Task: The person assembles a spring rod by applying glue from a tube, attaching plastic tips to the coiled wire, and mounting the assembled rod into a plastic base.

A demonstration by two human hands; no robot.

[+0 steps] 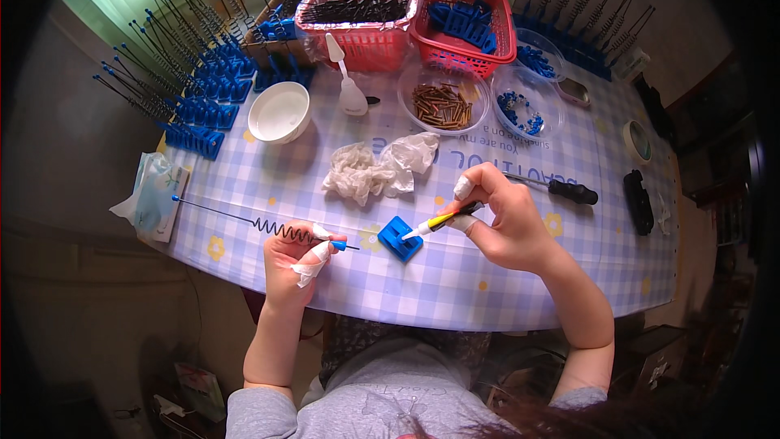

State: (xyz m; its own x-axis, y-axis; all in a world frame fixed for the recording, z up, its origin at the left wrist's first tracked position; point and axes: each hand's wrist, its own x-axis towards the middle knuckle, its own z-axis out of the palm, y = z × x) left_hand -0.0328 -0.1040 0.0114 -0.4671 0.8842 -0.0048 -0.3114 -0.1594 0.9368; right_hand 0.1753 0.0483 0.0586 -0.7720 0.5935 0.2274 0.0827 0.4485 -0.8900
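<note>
My left hand [284, 271], its fingertips wrapped in white, pinches a thin black rod with a coiled spring section [266, 228]. The rod has a small blue bead at its far left end and a blue sleeve by my fingers, with a bare tip beyond. In my right hand [516, 223], also wrapped at the fingertips, is a small yellow and black glue tube [439, 221] with a white nozzle. Its nozzle points down at a square blue plastic base [393, 247], right over its middle; whether they touch I cannot tell. The base lies flat on the table between my hands.
Crumpled tissue [357, 172] lies beyond the base. Farther back are a white bowl [279, 112], a tub of brown screw-like pieces [443, 106], tubs of blue parts [520, 112] and red baskets [357, 41]. A screwdriver [573, 191] lies right; spring rods stand in blue bases [203, 110] left.
</note>
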